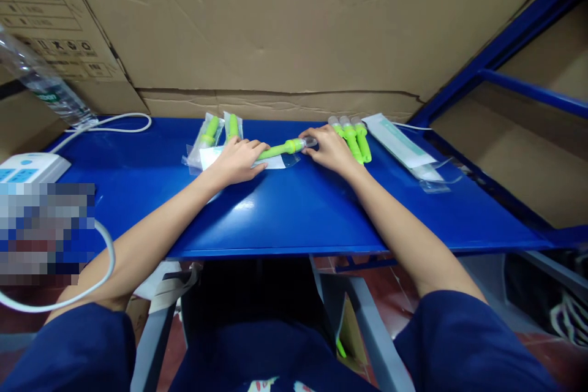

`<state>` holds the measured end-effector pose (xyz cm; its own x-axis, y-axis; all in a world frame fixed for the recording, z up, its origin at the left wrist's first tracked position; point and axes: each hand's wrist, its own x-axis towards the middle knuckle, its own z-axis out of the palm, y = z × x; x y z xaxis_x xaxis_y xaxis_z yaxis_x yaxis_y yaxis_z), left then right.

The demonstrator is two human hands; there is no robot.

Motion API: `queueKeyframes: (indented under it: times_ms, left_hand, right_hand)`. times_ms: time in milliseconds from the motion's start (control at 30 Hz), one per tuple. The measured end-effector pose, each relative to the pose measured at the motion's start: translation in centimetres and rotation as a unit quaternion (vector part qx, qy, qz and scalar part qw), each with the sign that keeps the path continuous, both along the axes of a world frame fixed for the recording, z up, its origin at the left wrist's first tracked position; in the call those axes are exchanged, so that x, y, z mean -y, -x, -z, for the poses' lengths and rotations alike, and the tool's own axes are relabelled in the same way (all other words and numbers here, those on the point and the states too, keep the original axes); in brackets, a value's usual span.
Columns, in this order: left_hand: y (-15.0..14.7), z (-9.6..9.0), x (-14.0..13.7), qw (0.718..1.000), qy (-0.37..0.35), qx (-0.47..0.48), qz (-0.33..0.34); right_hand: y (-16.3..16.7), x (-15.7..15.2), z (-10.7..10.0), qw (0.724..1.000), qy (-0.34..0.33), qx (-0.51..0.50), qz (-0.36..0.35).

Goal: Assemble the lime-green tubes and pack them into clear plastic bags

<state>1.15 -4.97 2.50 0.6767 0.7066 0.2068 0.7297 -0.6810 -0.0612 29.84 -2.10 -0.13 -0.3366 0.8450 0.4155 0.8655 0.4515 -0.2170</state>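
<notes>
A light-green plastic stick with a clear tip (287,147) lies between my hands, slanting slightly up to the right. My left hand (241,160) is closed around its green end, over a white-and-clear plastic sleeve (275,163) lying beneath it. The fingers of my right hand (327,146) pinch the clear tip. Left of my left hand are two more green sticks in clear bags, one bagged stick (209,135) and another bagged stick (233,127). Just right of my right hand, several unbagged green sticks (356,138) lie side by side, partly hidden by that hand.
A stack of flat white-and-clear sleeves (404,147) lies at the right of the blue table (285,220). On the left are a power strip (34,168), a white cable (110,245) and a clear bottle (50,89). Cardboard (275,24) walls the back; a blue frame (528,86) borders the right.
</notes>
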Motion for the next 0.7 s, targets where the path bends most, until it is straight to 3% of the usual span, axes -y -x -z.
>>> queueKeyframes:
  times_ms: [433,700]
  left_hand:
    - [0.0,-0.1,-0.1,0.999,-0.033,-0.018,-0.036]
    - [0.0,-0.5,-0.1,0.998,-0.033,-0.024,-0.043]
  right_hand:
    - [0.4,0.2,-0.2,0.998,0.006,0.028,-0.05]
    - [1.6,0.9,-0.5,0.993,0.046,0.032,-0.1]
